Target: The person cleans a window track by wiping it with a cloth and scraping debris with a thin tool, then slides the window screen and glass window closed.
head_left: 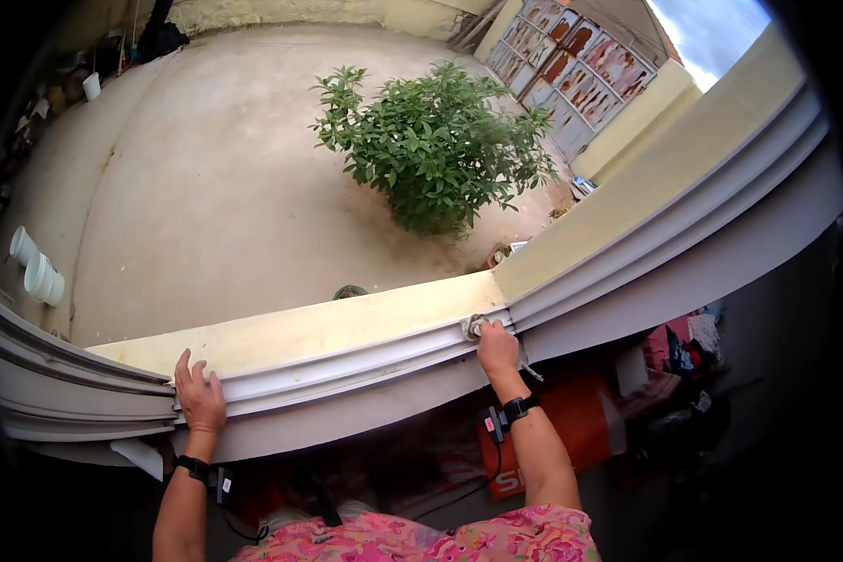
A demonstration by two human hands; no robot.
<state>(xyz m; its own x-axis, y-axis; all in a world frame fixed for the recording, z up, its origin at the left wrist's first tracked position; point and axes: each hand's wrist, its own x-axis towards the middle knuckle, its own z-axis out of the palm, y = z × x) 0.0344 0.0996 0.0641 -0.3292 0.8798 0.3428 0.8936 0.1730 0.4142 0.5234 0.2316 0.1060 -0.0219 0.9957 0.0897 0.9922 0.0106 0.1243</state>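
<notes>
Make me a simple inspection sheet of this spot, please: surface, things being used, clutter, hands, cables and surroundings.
Surface: a white window track runs along a pale yellow sill.
Things in use: a crumpled cloth at the track's right end.
Clutter: an orange box or bag with white letters below the window; other items beside it are too dark to name.
Hands: left hand at the track's left end, fingers spread, no held item seen; right hand closed on the cloth.
Cables: a thin black cable hangs from a small device at the right wrist; the left wrist has a similar one.
Surroundings: outside, a yard with a leafy bush, pale buckets and a rusty gate.
</notes>
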